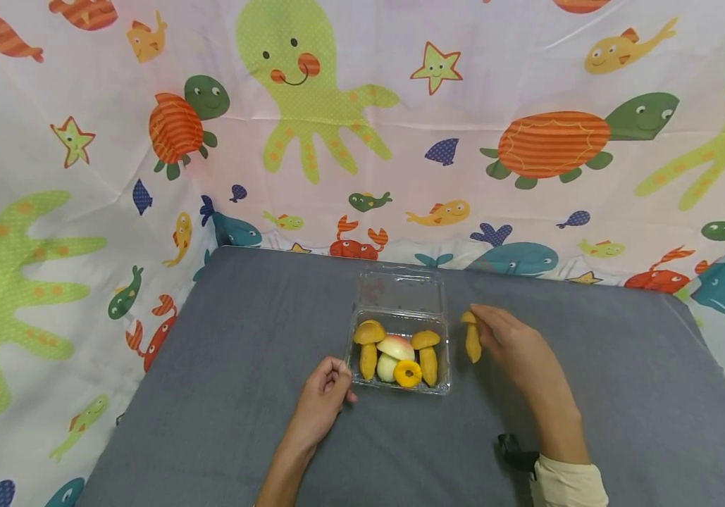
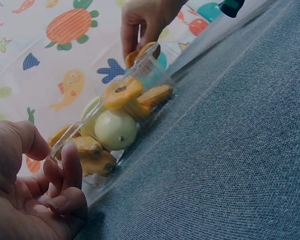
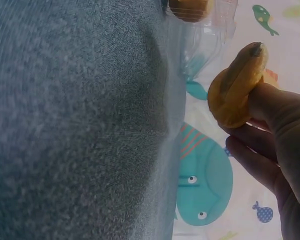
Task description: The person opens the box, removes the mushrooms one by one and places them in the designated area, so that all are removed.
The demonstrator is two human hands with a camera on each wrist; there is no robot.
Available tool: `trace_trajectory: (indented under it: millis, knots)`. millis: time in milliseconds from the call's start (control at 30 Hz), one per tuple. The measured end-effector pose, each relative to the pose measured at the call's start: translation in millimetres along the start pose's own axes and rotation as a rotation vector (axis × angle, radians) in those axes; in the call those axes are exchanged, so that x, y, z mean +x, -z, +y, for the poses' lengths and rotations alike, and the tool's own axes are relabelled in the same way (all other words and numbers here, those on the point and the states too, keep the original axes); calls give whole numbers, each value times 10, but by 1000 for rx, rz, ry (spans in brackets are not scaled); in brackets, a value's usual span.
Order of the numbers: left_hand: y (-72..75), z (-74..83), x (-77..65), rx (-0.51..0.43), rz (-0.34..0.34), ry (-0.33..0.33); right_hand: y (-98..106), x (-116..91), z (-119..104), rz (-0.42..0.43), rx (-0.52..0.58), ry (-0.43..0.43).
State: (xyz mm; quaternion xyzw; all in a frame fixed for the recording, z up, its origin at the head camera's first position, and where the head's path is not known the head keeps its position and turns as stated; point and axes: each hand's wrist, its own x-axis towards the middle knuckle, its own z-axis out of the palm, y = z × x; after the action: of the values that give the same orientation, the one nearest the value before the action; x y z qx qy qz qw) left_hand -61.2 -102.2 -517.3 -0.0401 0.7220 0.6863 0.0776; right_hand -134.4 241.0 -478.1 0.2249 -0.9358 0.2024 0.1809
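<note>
A clear plastic box (image 1: 400, 389) sits on the grey cloth, its hinged lid (image 1: 400, 290) folded back. Thumb and fingers of my left hand (image 1: 325, 396) pinch the rim at the box's near left corner. To the right of the box, my right hand (image 1: 523, 346) holds a yellow-brown mushroom (image 3: 242, 82) by its cap, stem pointing down. Inside the box stand two similar mushrooms, one at the left (image 1: 369, 352) and one at the right (image 1: 428, 359). Between them are a pale mushroom with a reddish cap (image 1: 395, 346) and a yellow round piece with a dark centre (image 1: 397, 377).
Grey cloth (image 1: 242, 366) covers the table around the box. A curtain (image 1: 337, 204) printed with sea animals hangs along the back and left sides. A dark strap-like piece (image 1: 517, 454) sticks out from the right wrist beside the cream sleeve (image 1: 568, 484).
</note>
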Motion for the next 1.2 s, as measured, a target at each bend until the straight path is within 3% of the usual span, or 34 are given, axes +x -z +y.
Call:
trace_trajectory:
  millis: [667,1200]
  knots:
    - [2,24,-1,18,1,-3,-98,124,112,-253,-20,-123]
    - [18,22,-10,7,-16,-2,-98,124,94,-292,-38,-140]
